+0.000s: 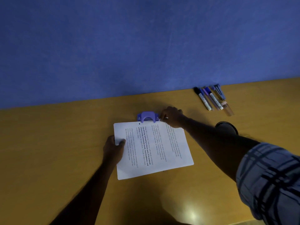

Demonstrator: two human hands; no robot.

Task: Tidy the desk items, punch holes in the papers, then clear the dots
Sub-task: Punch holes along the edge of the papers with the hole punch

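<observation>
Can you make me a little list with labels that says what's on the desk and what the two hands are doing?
papers: white printed stack lying flat, far edge in the hole punch
hole punch: purple, at the papers' far edge
hole: one dark hole near the far left corner
left hand: grips the papers' left edge
right hand: pinches the far right corner
markers: row by the blue wall
desk: yellow-brown
</observation>
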